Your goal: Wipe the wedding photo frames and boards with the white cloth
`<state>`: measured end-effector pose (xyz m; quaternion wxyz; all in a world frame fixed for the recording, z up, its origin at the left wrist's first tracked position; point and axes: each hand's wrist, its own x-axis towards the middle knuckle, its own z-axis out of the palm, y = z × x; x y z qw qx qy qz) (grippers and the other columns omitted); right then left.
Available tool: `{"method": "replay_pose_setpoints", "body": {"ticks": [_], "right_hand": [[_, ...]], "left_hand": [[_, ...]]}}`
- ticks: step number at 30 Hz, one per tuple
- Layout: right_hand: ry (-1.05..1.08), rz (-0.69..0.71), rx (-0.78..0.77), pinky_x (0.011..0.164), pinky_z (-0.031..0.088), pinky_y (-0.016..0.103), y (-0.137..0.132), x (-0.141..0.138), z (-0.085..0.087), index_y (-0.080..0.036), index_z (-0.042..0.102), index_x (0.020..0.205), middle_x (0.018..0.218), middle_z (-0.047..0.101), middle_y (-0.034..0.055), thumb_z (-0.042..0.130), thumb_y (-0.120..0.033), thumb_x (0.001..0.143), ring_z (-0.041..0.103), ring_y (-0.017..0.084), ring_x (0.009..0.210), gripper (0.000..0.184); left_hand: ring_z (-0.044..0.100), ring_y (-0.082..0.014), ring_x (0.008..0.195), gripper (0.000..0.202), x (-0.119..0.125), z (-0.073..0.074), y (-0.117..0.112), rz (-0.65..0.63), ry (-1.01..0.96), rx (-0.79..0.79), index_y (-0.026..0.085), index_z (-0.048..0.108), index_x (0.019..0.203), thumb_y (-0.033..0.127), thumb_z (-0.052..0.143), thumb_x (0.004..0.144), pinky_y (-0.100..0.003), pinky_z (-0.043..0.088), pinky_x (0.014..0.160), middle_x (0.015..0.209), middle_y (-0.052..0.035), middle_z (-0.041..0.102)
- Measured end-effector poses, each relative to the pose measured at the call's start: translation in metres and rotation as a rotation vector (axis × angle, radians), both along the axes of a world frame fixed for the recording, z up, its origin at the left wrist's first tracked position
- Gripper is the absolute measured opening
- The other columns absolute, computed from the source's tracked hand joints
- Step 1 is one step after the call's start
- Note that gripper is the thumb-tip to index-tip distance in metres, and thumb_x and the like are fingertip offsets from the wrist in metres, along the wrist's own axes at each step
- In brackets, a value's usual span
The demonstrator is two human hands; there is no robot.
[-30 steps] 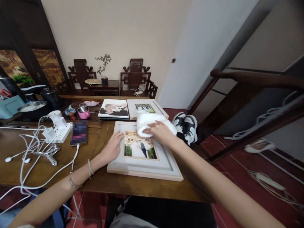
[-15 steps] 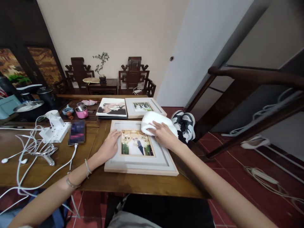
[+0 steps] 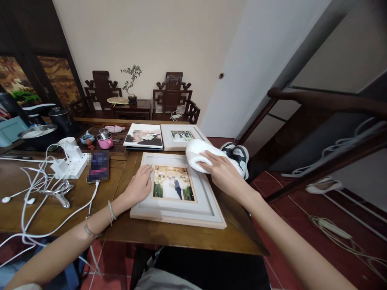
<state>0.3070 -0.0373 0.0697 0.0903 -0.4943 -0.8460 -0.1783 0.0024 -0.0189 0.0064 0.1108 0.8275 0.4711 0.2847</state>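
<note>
A white-framed photograph (image 3: 169,209) lies flat on the wooden table (image 3: 75,201) in front of me. My left hand (image 3: 139,186) rests flat on the frame's left border, fingers stretched out. My right hand (image 3: 222,171) presses a white cloth (image 3: 198,153) down on the frame's far right corner, fingers lying over the cloth. Two more pictures lie behind it: a frameless print (image 3: 144,136) and a smaller framed photo (image 3: 181,137).
A phone (image 3: 98,166), a white power strip (image 3: 69,165) and tangled white cables (image 3: 39,193) lie on the left. A pink pot (image 3: 105,141) stands further back. Sneakers (image 3: 238,155) sit past the table's right edge. A wooden stair rail (image 3: 326,100) rises on the right.
My right hand has slid the white cloth from the top of the photo to the frame's far right corner. My left hand has stayed on the left border.
</note>
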Motion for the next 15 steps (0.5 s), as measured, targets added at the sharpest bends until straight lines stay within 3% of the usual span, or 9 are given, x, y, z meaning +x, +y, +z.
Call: {"method": "replay_pose_setpoints", "body": {"ticks": [3, 6, 11, 15], "right_hand": [[-0.089, 0.035, -0.016, 0.101, 0.039, 0.050, 0.018, -0.007, -0.009, -0.015, 0.065, 0.120, 0.129, 0.061, 0.0175, 0.043, 0.009, 0.071, 0.050, 0.032, 0.126, 0.059], [-0.136, 0.083, -0.048, 0.103, 0.038, 0.048, 0.008, -0.012, -0.017, -0.014, 0.065, 0.118, 0.126, 0.063, 0.0167, 0.042, 0.011, 0.067, 0.053, 0.029, 0.124, 0.061], [-0.123, 0.186, -0.072, 0.103, 0.042, 0.048, -0.062, -0.014, -0.016, -0.012, 0.067, 0.114, 0.117, 0.067, 0.0192, 0.043, 0.009, 0.062, 0.059, 0.030, 0.116, 0.062], [-0.049, 0.221, -0.132, 0.098, 0.047, 0.047, -0.112, -0.015, -0.009, -0.019, 0.069, 0.112, 0.120, 0.066, 0.0154, 0.045, 0.006, 0.053, 0.059, 0.031, 0.114, 0.068]], "left_hand": [[0.037, -0.0260, 0.137, 0.040, 0.000, -0.003, -0.002, 0.010, 0.008, -0.010, 0.013, 0.052, 0.128, 0.015, 0.040, 0.090, -0.051, 0.032, 0.114, 0.140, -0.0152, 0.049], [0.035, -0.0248, 0.138, 0.047, 0.000, -0.006, -0.001, 0.014, 0.023, -0.031, 0.012, 0.052, 0.129, 0.005, 0.037, 0.085, -0.051, 0.032, 0.114, 0.142, -0.0152, 0.047], [0.034, -0.0256, 0.139, 0.061, -0.001, -0.010, 0.001, 0.005, -0.015, -0.056, 0.010, 0.051, 0.132, -0.005, 0.034, 0.075, -0.053, 0.031, 0.114, 0.144, -0.0169, 0.045], [0.037, -0.0240, 0.137, 0.061, 0.000, -0.008, 0.001, -0.009, -0.008, -0.027, 0.012, 0.053, 0.131, -0.006, 0.036, 0.075, -0.052, 0.031, 0.114, 0.141, -0.0149, 0.050]]}}
